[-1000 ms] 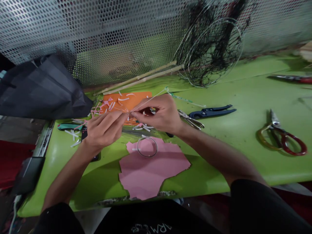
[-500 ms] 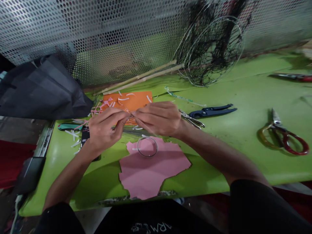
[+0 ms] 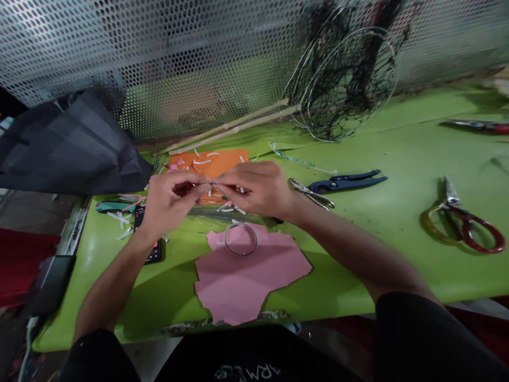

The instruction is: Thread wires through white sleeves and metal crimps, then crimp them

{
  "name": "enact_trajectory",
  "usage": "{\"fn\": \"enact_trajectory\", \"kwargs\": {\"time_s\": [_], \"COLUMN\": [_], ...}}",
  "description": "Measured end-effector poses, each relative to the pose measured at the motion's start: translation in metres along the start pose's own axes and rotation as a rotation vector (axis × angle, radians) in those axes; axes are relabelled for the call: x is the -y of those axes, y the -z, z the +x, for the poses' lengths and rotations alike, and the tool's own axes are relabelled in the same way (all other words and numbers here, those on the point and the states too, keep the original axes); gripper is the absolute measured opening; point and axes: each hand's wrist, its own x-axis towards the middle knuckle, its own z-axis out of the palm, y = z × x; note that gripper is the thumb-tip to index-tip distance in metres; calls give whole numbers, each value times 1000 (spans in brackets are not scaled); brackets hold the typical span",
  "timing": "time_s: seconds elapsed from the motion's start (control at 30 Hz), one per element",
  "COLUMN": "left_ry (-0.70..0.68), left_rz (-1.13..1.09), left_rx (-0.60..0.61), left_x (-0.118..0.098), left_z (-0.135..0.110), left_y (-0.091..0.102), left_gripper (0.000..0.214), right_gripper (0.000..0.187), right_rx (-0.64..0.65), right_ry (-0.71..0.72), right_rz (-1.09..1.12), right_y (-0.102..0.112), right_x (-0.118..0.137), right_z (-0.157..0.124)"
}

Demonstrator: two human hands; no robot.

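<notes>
My left hand (image 3: 169, 199) and my right hand (image 3: 256, 191) meet fingertip to fingertip above the orange sheet (image 3: 226, 159). Both pinch, thumb against fingers, at something thin and small whose kind I cannot make out. White paper strips (image 3: 202, 162) and pink scraps lie on and around the orange sheet. Below the hands, nearer my body, is a pink sheet (image 3: 250, 281) with cut, uneven edges. A thin ring (image 3: 240, 239) rests on its upper part. Partly behind my left wrist lies a phone (image 3: 154, 254).
A green-handled tool (image 3: 113, 206) lies left. Beyond my right wrist are dark-blue pruning shears (image 3: 342, 182) and a shiny metal tool (image 3: 312, 194). Red-and-yellow-handled scissors (image 3: 457, 223) sit far right. A black net (image 3: 345, 79) leans on the perforated metal panel (image 3: 178, 79); a dark bag (image 3: 79, 148) stands left.
My right hand has tilted, its fingers shifting slightly left and up. My left hand has turned, showing more of its thumb side and uncovering more of the phone.
</notes>
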Motion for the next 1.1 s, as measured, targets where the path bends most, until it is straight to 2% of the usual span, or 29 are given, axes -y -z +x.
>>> {"fn": "enact_trajectory", "kwargs": {"time_s": [0.13,0.4,0.57,0.73,0.9,1.03,1.1], "left_ry": [87,68,55,60,58,78,94], "left_rz": [-68,-2,20,-20,-64,-149,-183], "left_rx": [25,2,20,-2,-48,-88,-93], "left_x": [2,-2,-5,-4,-4,-6,-6], "left_z": [3,1,-1,-1,-1,-3,-4], "left_y": [1,-1,-2,-3,-6,-8,-8], "left_gripper": [21,16,13,17,23,18,15], "right_gripper": [21,15,13,16,26,33,36], "right_rx": [2,120,209,174,172,196,216], "right_ry": [-172,-498,-517,-506,-664,-808,-829], "right_rz": [157,512,600,701,1044,1343,1460], "right_y": [5,17,19,17,10,-3,-12], "right_x": [10,12,8,8,4,1,1], "right_z": [8,16,16,15,15,14,13]}}
